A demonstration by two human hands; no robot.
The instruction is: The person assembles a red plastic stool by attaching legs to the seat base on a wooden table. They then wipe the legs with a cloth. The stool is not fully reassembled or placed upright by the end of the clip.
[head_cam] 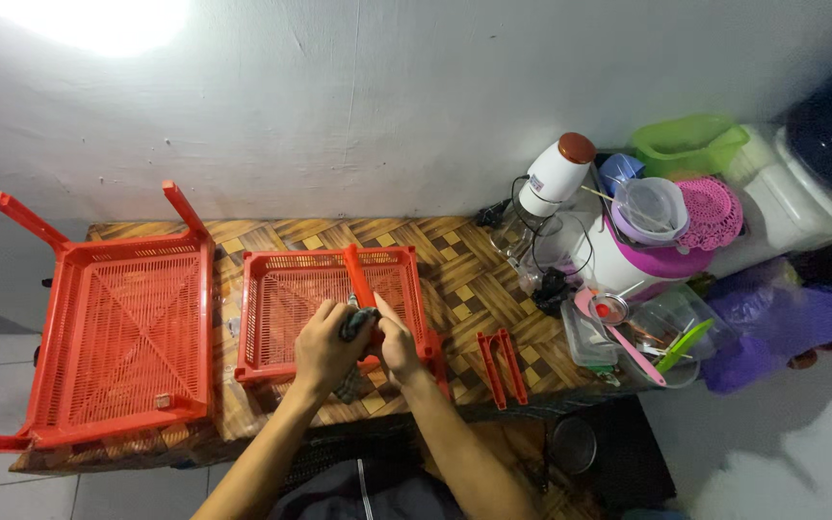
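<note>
My left hand (pixel 322 345) and my right hand (pixel 398 339) meet over the front edge of a small red plastic basket tray (pixel 286 300) on a wooden patterned table (pixel 464 279). Both hands grip a dark grey cloth (pixel 356 324) that is wrapped around a red plastic leg (pixel 357 273) lying across the tray. A fold of the cloth hangs below my left hand. Where the leg joins the tray is hidden by my hands.
A larger red tray (pixel 122 332) with upright legs lies at the left. Two loose red legs (pixel 502 367) rest on the table at right. Further right stand a blender (pixel 549 193), bowls, plastic containers and a green tub (pixel 688 143) against the white wall.
</note>
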